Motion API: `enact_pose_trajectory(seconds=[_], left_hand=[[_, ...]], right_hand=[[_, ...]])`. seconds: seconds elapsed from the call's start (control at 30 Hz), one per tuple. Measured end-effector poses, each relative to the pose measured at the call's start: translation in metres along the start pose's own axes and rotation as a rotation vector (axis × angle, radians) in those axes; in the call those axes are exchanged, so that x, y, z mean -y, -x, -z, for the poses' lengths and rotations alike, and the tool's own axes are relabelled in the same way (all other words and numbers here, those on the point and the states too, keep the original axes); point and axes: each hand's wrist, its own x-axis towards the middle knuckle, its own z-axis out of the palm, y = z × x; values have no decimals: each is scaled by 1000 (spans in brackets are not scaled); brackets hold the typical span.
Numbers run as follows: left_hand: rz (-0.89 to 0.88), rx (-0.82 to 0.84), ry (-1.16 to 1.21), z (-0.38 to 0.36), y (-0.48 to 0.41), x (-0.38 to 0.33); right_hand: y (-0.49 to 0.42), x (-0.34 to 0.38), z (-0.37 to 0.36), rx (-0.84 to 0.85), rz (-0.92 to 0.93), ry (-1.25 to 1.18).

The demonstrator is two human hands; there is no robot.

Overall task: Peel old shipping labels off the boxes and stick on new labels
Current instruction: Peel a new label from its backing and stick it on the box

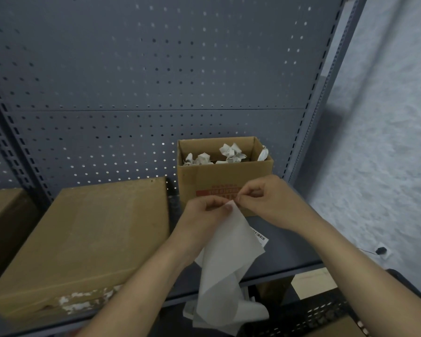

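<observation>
We pinch the top corner of the label sheet between the curled fingers of our left hand and right hand, and the sheet hangs down past the shelf's front edge. Behind our hands, near the shelf's back right corner, stands an open box holding crumpled paper. A flat box lies to the left, with torn label scraps on its front edge.
</observation>
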Motion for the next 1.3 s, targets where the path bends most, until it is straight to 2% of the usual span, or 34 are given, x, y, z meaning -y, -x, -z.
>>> enact_pose_trajectory(seconds=[0.5,0.63,0.73,0.9,1.07,1.3], left_hand=[[-18,0,-21,-3,-2,6],[-8,-37,-56,-3,-2,5],[-54,-71,-112,-2,-2,5],[-140,13,-298,3,-3,8],[-120,98,-466,1,-2,19],[-101,114,-622,-3,7,27]], right_hand=[[-1,-6,-4,23,-32,-63],[-3,-11,-5,-27,-42,-25],[-4,-14,-1,-88,-64,2],[-5,-24,6,-163,-100,12],[-7,-27,10,-255,-126,-9],[-8,-35,15,-331,-177,-96]])
